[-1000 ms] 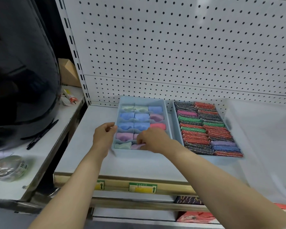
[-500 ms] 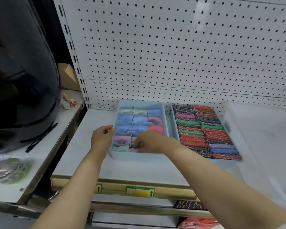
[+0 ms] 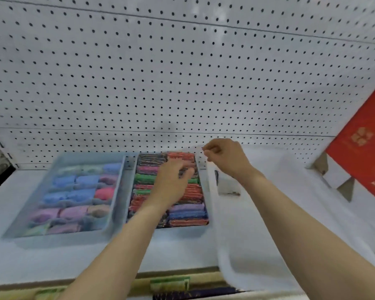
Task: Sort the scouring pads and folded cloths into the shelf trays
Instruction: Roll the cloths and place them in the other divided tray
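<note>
Two pale blue trays sit side by side on the shelf. The left tray (image 3: 59, 239) holds rows of folded cloths (image 3: 74, 195) in blue, pink, purple and green. The right tray (image 3: 182, 231) is packed with glittery scouring pads (image 3: 188, 215) in red, green, black and purple. My left hand (image 3: 171, 180) is blurred and hovers over the middle of the pads with its fingers stretched out. My right hand (image 3: 225, 156) is by the pad tray's far right corner, fingers curled, pinching the top edge of a translucent white plastic bag (image 3: 258, 234).
A white pegboard (image 3: 182, 72) backs the shelf. A red cardboard box (image 3: 364, 152) leans at the far right behind the bag. The shelf's front edge (image 3: 169, 283) carries green and yellow labels, with dark packets on the shelf below.
Both hands have left the cloth tray and moved right. The left now hovers over the pads and the right has taken the bag's edge. The view has swung right and closer.
</note>
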Motion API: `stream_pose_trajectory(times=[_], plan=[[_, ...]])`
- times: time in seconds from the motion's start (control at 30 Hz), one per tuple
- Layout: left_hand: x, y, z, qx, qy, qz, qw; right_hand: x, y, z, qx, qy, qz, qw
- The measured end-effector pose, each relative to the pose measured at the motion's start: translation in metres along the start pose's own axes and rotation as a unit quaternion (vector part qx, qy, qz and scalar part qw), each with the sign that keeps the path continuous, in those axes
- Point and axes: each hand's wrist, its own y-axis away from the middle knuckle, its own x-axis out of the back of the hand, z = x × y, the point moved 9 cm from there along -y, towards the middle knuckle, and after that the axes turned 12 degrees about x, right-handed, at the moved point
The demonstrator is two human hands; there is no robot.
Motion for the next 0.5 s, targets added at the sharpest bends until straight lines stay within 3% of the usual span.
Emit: stream_pose_trajectory(times=[0.1, 0.17, 0.4, 0.5], plan=[[-0.065, -0.002, 0.022, 0.007, -0.025, -0.079, 0.997, 0.004, 0.020, 0.101, -0.102, 0.087, -0.072, 0.988], [-0.085, -0.004, 0.018, 0.052, -0.027, -0.092, 0.994, -0.014, 0.031, 0.140, -0.116, 0.101, -0.139, 0.978], [-0.094, 0.006, 0.014, 0.095, -0.026, -0.052, 0.994, -0.073, 0.036, 0.189, -0.109, 0.106, -0.241, 0.958], [-0.095, 0.008, 0.014, 0.104, -0.020, -0.050, 0.993, -0.078, 0.039, 0.195, -0.148, 0.102, -0.276, 0.944]])
